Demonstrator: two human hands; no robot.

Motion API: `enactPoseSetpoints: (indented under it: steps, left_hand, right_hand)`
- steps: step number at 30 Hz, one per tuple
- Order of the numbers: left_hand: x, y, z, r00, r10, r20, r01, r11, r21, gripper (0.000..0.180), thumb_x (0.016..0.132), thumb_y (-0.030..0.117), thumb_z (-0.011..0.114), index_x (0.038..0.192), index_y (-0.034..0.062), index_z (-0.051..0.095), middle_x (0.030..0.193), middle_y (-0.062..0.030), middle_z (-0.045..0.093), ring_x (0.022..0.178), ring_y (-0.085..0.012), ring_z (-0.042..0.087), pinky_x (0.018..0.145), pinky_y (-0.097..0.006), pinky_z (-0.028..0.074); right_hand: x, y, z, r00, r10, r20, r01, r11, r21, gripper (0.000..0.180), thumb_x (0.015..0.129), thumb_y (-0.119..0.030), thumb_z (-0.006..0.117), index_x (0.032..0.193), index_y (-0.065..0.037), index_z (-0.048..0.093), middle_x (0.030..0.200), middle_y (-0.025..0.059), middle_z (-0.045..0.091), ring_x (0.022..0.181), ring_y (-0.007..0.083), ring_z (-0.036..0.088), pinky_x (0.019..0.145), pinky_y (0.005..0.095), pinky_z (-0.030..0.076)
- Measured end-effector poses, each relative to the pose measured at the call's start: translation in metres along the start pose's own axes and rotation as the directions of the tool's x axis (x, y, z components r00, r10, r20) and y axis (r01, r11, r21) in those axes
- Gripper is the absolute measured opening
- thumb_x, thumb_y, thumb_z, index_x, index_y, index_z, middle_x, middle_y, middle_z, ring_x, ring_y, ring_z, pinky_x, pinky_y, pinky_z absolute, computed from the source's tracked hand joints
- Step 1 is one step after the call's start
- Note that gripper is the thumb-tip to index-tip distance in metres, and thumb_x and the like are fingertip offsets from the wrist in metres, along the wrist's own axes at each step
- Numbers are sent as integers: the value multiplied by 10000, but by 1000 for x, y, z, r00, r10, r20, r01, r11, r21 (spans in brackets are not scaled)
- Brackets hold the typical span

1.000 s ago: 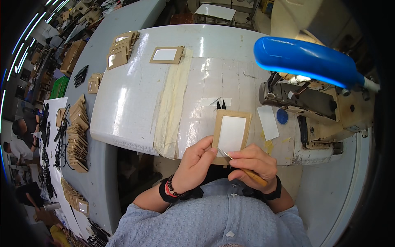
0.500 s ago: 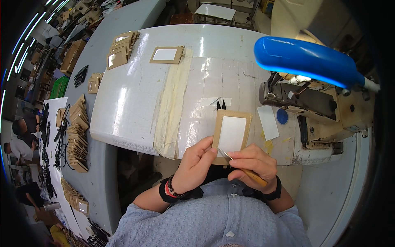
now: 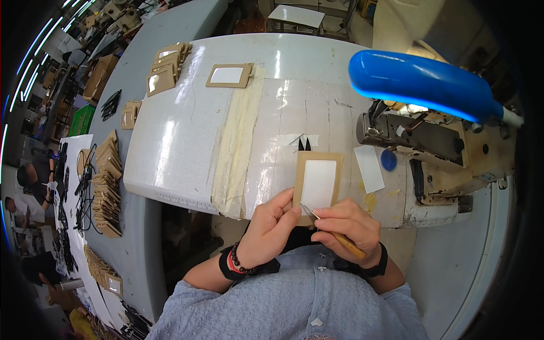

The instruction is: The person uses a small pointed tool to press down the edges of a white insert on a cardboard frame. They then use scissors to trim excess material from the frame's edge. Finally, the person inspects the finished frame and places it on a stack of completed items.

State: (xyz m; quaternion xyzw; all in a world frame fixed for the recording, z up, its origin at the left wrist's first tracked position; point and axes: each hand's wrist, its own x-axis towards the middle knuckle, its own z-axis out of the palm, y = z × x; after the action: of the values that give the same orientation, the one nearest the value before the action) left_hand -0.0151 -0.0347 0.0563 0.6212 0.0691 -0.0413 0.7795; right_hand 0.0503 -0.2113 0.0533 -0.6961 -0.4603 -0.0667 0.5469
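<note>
A tan card holder (image 3: 298, 170) with a white window (image 3: 319, 182) lies upright before me at the near side of the worktable. My left hand (image 3: 271, 225) is closed on its lower left edge, thumb on top. In my right hand (image 3: 354, 228) is an awl (image 3: 347, 245) with a wooden handle. Its thin metal point lies against the window's lower left corner, beside my left thumb. The fingers of my right hand partly cover the holder's lower right corner.
Just beyond the holder are two black pointed tips (image 3: 304, 145) by tape. A white card (image 3: 369, 170) and blue disc (image 3: 389, 160) lie left of the sewing machine (image 3: 419, 139), under a blue lamp-like arm (image 3: 419, 85). Another card holder (image 3: 229, 75) and stacked holders (image 3: 161, 79) lie farther off.
The card holder has turned slightly and its top has shifted a little left. My right hand and the awl have moved very slightly; both grips stay the same.
</note>
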Motion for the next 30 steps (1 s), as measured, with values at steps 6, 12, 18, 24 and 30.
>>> enactPoseSetpoints:
  steps: [6, 12, 18, 24, 30]
  left_hand:
    - [-2, -13, 1, 998, 48, -28, -46, 996, 76, 385, 952, 35, 446, 1332, -31, 436, 824, 7, 579, 684, -17, 445, 580, -181, 367]
    - [-5, -7, 0, 993, 118, -8, -109, 938, 330, 407, 937, 35, 456, 1342, -4, 433, 626, -59, 514, 557, -51, 446, 505, -230, 368]
    - [-5, 4, 1, 998, 47, 48, -63, 908, 414, 423, 921, 17, 447, 1344, 16, 439, 587, -83, 492, 514, -87, 458, 496, -256, 381]
    - [-4, 2, 2, 996, 39, 81, -67, 926, 372, 418, 928, 28, 437, 1346, 17, 442, 597, -60, 502, 524, -76, 451, 502, -258, 380]
    - [1, -12, 4, 999, 28, 46, -31, 997, 67, 380, 962, 48, 416, 1333, -32, 441, 867, -38, 613, 755, -48, 530, 659, -218, 444]
  right_hand:
    - [3, 0, 2, 997, -78, 0, 78, 994, -81, 229, 721, -50, 786, 902, 5, 657, 931, 149, 671, 722, 229, 620, 625, 287, 483]
    - [-1, 0, 0, 976, 213, -40, -205, 966, 160, 152, 770, 8, 723, 907, 20, 656, 886, 146, 682, 708, 212, 661, 611, 266, 522]
    - [-1, 5, -7, 757, 635, 154, -592, 567, 574, 160, 924, -86, 577, 906, 55, 650, 845, 143, 684, 647, 125, 637, 574, 234, 540]
    - [1, 17, -14, 636, 715, 292, -621, 250, 743, 201, 936, -118, 559, 849, 46, 637, 856, 169, 682, 646, 130, 633, 591, 252, 552]
    - [2, 8, -7, 789, 606, 99, -522, 577, 629, 173, 929, -88, 570, 874, 62, 636, 839, 134, 670, 669, 119, 625, 596, 240, 542]
